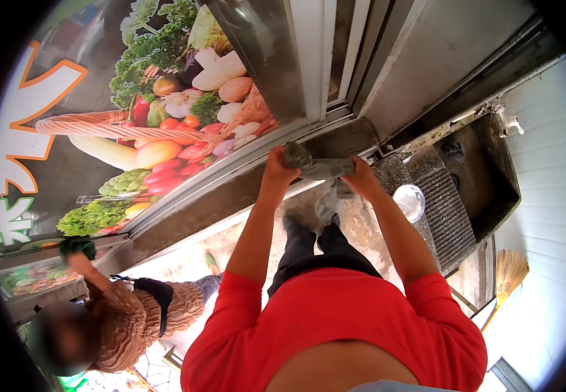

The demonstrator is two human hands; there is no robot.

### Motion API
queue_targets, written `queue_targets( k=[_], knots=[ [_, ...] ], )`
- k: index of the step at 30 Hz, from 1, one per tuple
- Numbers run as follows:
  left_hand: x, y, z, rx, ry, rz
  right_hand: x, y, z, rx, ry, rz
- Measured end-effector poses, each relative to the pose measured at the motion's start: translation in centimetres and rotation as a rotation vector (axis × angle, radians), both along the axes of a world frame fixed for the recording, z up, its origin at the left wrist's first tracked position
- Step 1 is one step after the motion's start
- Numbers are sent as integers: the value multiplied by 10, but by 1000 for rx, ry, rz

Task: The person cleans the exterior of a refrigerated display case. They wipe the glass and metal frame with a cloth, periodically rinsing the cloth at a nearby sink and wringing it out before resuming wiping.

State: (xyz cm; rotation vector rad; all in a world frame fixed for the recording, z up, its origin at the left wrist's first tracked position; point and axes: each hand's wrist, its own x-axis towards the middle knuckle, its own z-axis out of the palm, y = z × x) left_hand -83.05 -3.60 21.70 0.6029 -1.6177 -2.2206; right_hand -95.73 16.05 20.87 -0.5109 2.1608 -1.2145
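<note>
A damp-looking grey cloth (329, 168) is stretched between my two hands in front of me. My left hand (281, 169) grips its bunched end. On the other side my right hand (360, 180) is closed around the cloth, and a loose part hangs down below toward my feet. Both hands are held near a window ledge (344, 139) under the sliding window's frame. The fingertips are partly hidden by the cloth.
A stone washboard sink (447, 210) with a tap (510, 121) stands on the right, a white bowl (409, 203) on its edge. Behind it leans a straw broom (508, 274). A window panel with a vegetable picture (180, 122) fills the left; another person (131, 318) wipes near it with a green cloth (78, 249).
</note>
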Motion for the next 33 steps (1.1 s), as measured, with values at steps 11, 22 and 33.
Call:
queue_targets(
  k=[11,22,33],
  knots=[
    [47,-63,67,278,460,13,-4,-71,92,-197,583,165],
    [79,-96,57,238,449,138,-33,-79,62,55,532,693],
    [149,-138,99,-398,165,90,-19,-119,135,-7,574,482]
  ],
)
